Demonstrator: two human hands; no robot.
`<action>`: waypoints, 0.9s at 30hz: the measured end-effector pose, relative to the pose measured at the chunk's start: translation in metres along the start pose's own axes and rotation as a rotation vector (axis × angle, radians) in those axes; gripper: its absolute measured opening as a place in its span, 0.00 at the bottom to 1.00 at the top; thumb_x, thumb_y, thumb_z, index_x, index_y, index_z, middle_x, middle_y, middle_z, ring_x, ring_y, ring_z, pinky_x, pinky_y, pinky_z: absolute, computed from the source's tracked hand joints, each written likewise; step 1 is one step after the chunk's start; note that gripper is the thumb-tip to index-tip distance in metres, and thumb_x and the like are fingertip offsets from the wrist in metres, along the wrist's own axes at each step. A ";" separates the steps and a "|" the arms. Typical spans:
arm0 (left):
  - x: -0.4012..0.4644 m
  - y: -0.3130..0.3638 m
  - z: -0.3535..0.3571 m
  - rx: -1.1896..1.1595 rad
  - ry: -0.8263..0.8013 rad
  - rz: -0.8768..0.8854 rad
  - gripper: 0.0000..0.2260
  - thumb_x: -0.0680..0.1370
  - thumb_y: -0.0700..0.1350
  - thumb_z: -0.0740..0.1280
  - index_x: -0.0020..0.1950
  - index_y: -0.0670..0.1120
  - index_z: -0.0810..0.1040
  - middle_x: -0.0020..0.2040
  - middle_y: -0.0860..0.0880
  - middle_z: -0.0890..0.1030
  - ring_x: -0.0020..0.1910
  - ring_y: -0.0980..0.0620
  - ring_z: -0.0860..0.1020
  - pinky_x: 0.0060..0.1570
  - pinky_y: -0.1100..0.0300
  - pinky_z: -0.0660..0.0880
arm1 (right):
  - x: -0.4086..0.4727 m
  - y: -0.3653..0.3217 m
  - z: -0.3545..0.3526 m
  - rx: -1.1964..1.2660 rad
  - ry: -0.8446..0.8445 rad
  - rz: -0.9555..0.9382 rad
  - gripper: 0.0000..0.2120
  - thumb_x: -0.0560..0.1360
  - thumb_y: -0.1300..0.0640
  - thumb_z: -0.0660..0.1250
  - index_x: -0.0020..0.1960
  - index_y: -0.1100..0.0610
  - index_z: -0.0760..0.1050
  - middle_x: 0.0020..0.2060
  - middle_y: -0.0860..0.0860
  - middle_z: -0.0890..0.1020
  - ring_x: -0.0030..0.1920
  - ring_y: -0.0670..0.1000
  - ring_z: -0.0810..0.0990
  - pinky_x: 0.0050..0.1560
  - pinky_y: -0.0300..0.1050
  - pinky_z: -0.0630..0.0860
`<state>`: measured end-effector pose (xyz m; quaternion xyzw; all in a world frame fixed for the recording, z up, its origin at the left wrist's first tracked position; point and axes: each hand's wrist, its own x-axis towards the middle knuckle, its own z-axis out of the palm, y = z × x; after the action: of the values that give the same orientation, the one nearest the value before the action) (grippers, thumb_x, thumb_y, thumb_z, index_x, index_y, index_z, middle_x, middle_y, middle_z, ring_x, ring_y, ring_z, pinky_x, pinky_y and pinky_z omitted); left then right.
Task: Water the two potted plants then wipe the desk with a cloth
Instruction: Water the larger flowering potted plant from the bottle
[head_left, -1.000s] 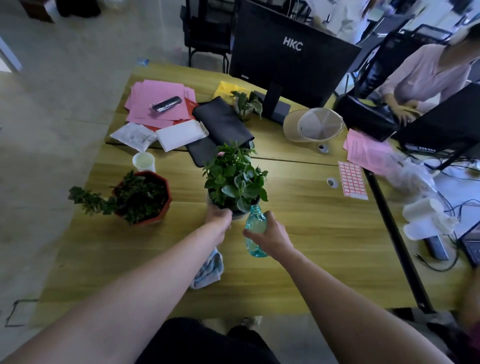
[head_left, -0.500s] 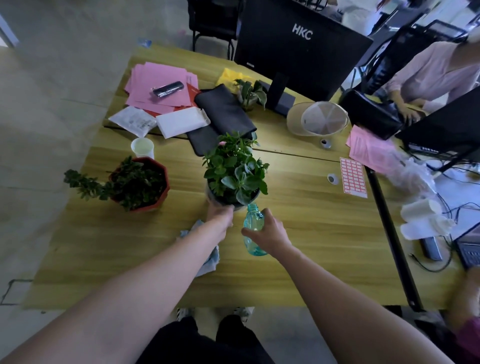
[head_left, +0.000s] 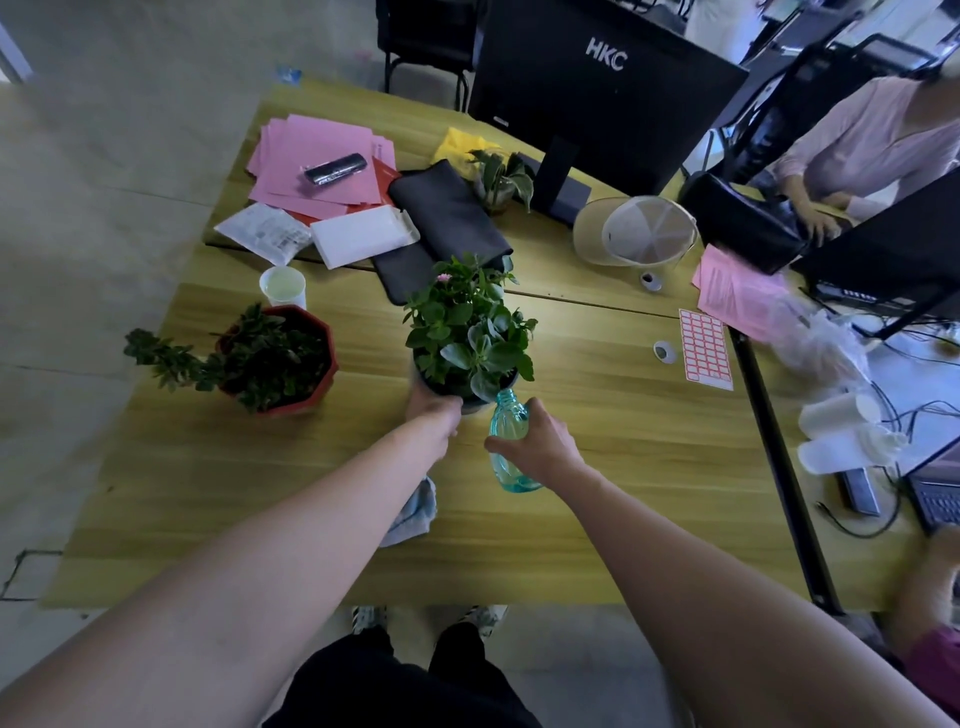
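Step in hand: watering the flowering potted plant (head_left: 467, 338) at mid tabletop (head_left: 597, 457).

Left hand (head_left: 434, 413) is wrapped on the near rim of its dark pot, steadying it. Right hand (head_left: 540, 447) is closed around a clear blue plastic bottle (head_left: 509, 441), which is tilted away from the person, neck up against the pot's near edge under the lowest leaves (cannot tell whether water is running, or whether a cap is on).

Second plant, the one in the red octagonal pot (head_left: 280, 358), stands well to the left, untouched; a paper cup (head_left: 283, 286) sits just behind it. The grey-blue cloth (head_left: 413, 512) lies on the tabletop, partly under the left forearm.

To do it well, judged from here:
- Get the bottle mouth past the rim and over the soil, under the foliage, not onto the leaves.
- Tip slowly; a gulping bottle would splash the wood.
- Keep the left hand on the pot so the push of the neck does not slide it.
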<state>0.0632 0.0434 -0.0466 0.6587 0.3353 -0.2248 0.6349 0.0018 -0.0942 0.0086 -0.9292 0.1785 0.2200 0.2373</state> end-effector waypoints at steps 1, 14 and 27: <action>0.002 0.000 0.000 -0.014 -0.003 0.000 0.29 0.78 0.36 0.64 0.76 0.55 0.64 0.53 0.47 0.77 0.37 0.47 0.74 0.42 0.55 0.79 | 0.001 0.000 -0.001 -0.007 -0.001 -0.001 0.33 0.68 0.40 0.73 0.64 0.55 0.65 0.55 0.57 0.76 0.51 0.58 0.76 0.44 0.49 0.74; 0.016 0.003 0.005 -0.088 -0.012 -0.019 0.25 0.79 0.39 0.62 0.75 0.54 0.63 0.66 0.45 0.76 0.59 0.39 0.78 0.58 0.41 0.79 | 0.014 -0.006 -0.009 -0.087 -0.070 0.006 0.36 0.69 0.41 0.74 0.68 0.56 0.64 0.56 0.57 0.76 0.50 0.57 0.76 0.43 0.49 0.75; 0.026 -0.003 0.006 -0.056 0.002 -0.028 0.28 0.78 0.38 0.63 0.77 0.53 0.61 0.67 0.42 0.75 0.59 0.39 0.77 0.57 0.44 0.80 | 0.022 -0.011 -0.009 -0.115 -0.102 0.016 0.35 0.70 0.41 0.75 0.67 0.57 0.65 0.57 0.57 0.76 0.50 0.56 0.74 0.44 0.48 0.71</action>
<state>0.0793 0.0414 -0.0677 0.6360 0.3513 -0.2237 0.6497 0.0278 -0.0944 0.0085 -0.9274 0.1607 0.2788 0.1906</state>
